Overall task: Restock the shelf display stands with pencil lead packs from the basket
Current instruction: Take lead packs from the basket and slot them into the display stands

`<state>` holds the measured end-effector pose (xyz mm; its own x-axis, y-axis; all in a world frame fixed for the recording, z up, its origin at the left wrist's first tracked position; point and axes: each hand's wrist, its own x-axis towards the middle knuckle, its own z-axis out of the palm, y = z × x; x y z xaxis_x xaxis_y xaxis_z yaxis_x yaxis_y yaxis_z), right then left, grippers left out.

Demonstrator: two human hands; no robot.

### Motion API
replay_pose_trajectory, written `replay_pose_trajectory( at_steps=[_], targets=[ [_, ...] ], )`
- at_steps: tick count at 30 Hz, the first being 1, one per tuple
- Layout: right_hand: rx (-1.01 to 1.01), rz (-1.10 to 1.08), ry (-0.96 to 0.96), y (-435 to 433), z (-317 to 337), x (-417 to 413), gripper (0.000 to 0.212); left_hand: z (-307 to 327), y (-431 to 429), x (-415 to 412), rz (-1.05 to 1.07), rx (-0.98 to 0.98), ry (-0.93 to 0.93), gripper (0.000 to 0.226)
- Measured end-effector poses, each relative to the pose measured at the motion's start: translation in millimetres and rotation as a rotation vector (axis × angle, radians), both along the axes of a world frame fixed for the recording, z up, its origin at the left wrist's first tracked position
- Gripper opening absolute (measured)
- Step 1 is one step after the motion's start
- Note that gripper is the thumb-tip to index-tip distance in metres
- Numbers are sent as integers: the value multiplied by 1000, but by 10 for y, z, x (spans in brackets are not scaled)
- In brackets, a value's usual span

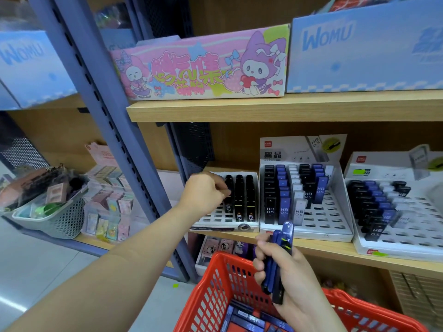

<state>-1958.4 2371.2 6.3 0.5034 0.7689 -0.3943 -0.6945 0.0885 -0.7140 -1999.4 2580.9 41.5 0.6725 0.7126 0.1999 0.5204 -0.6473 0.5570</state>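
1. The middle stand (pixel 318 221) sits on a wooden shelf (pixel 323 248). It holds 6 rows of black, blue and clear packs marked HB 0.5.
2. Just left of the middle stand, the left stand (pixel 223 220) holds 3 rows of black packs.
3. The left hand (pixel 203 192) reaches over that left stand, its fingers curled and pinching a black pack (pixel 228 196) in the leftmost row.
4. Below the middle stand, the right hand (pixel 285 279) grips a bundle of packs (pixel 280 255), blue and black, roughly upright with the fingers wrapped round it.
5. The red basket (pixel 211 291) is below the middle stand, under the right hand, with loose packs (pixel 249 319) on its floor.
6. Right of the middle stand, the right stand (pixel 407 236) holds black, blue and clear packs.
7. Above the middle stand, a pink cartoon box (pixel 203 68) rests on the upper shelf.
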Motion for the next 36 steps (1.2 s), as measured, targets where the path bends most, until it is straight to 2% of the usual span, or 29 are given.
replay_pose_trajectory(
  at_steps=[2, 3, 6, 9, 12, 16, 20, 23, 27, 30, 33, 36],
  targets=[
    [-101, 20, -213, 36, -41, 4, 5, 50, 25, 24, 65, -80, -69, 13],
    [-163, 39, -367, 64, -63, 2, 9, 78, 28, 54, 84, -105, -45, 15],
    [-318, 120, -842, 190, -122, -14, 23, 141, 28, 168, 114, -100, 203, 18],
    [-365, 203, -1205, 347, -204, -14, 46, 175, 43, 252, 141, -144, 320, 25],
    [-348, 278, -1418, 473, -214, -26, 64, 202, 49, 279, 165, -190, 338, 30],
    [-463, 406, -1609, 653, -171, -32, 61, 204, 78, 276, 168, -234, 268, 26],
    [-616, 421, -1666, 753, -206, -76, 56, 245, 100, 252, 58, -126, 191, 6],
    [-647, 409, -1680, 769, -233, -103, 56, 309, 121, 201, -15, -73, 134, 15],
    [-612, 406, -1655, 782, -239, -64, 55, 426, 289, 3, -3, -99, 23, 15],
    [-518, 351, -1539, 783, -255, -32, 58, 489, 391, -210, -3, -135, 33, 17],
    [-452, 271, -1382, 791, -317, 3, 49, 448, 407, -356, -24, -125, 47, 14],
    [-434, 231, -1335, 800, -376, 12, 41, 349, 415, -420, -45, -110, 112, 12]
  ],
)
